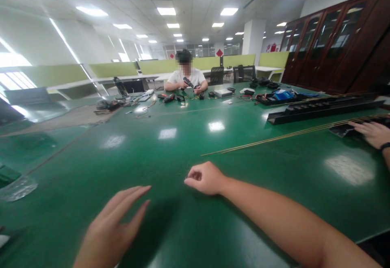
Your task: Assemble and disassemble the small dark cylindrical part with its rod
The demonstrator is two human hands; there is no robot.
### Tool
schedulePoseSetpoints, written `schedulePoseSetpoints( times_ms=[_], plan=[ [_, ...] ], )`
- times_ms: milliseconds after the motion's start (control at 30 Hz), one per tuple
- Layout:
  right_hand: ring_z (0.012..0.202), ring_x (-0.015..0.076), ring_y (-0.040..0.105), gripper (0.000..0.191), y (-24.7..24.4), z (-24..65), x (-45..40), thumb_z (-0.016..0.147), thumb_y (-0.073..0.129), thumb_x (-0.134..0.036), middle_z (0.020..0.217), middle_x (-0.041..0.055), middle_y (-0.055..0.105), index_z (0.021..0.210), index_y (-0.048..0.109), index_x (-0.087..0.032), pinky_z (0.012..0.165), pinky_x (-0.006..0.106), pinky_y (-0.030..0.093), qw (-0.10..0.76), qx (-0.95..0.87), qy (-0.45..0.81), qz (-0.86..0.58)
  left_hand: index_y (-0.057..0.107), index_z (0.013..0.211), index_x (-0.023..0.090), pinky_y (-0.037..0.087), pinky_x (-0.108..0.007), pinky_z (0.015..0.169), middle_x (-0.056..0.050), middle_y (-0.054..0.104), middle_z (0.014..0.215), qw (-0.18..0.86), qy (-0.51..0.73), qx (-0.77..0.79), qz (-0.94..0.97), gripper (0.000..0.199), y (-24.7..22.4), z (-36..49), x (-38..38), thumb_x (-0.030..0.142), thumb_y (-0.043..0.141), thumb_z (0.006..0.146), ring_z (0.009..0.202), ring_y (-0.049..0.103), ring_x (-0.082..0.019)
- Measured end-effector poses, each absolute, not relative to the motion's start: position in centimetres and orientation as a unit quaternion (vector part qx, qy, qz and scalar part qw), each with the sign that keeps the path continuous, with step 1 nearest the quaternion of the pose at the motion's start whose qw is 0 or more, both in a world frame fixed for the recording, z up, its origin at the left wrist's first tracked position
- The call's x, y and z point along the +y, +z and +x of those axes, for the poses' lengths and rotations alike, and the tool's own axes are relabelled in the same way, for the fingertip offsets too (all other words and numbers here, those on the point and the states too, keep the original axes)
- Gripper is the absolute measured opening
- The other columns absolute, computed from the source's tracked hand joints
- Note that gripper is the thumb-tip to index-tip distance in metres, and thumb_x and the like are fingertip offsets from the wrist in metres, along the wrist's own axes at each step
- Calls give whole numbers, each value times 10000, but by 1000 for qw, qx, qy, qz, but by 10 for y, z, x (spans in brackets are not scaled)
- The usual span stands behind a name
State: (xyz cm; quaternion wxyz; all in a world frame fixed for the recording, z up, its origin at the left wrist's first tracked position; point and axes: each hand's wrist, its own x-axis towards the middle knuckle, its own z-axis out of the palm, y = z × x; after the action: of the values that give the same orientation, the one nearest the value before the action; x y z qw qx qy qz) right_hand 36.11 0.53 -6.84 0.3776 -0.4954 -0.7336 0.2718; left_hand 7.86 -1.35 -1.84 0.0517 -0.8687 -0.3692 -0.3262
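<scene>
My left hand (113, 219) hovers over the green tabletop (146, 150) at the lower left. Its fingers are stretched out, the thumb stands apart from them, and nothing is between them. Near the middle of the table, my right hand (207, 177) rests low on the surface with curled fingers, thumb and forefinger pinched together. Whatever is in that pinch, if anything, is too small to make out. Just beyond the right hand lie long thin brass-coloured rods (258, 141), running off to the right.
At the right edge another person's hand (372, 131) rests on a black part. Behind it lies a long black channel (323, 108). Across the table a seated person (186, 79) holds a dark power tool (188, 82). Clear plastic (21, 188) lies at the left.
</scene>
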Motion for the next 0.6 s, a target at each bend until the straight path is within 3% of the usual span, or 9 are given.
schedulePoseSetpoints(
  times_ms=[133,267,400,600],
  plan=[
    [593,106,590,218,-71,361,5,818,683,-381,680,-3,677,821,714,-165,554,190,398,381,-754,279,-457,600,1249,304,546,-323,953,-59,606,1278,-19,-205,-279,-938,381,-23,141,3,263,582,871,1118,625,-228],
    [556,92,536,194,-71,360,5,801,686,-328,604,-31,613,708,683,-157,527,184,364,369,-773,269,-441,665,1090,235,552,-263,849,-72,665,1091,-69,-205,-249,-944,269,-26,169,12,185,489,893,970,661,-185],
    [589,100,552,184,-69,360,3,803,707,-349,643,-27,636,793,729,-167,538,183,378,360,-774,299,-427,667,976,218,549,-255,757,-60,686,962,-59,-225,-275,-933,220,-26,165,8,243,453,929,859,667,-181],
    [612,113,589,321,-65,361,1,790,716,-494,710,1,688,888,761,-191,569,195,427,337,-771,339,-422,626,1162,286,543,-286,831,-25,661,1057,12,-322,-380,-867,279,-16,113,0,403,523,930,906,658,-198]
  ],
)
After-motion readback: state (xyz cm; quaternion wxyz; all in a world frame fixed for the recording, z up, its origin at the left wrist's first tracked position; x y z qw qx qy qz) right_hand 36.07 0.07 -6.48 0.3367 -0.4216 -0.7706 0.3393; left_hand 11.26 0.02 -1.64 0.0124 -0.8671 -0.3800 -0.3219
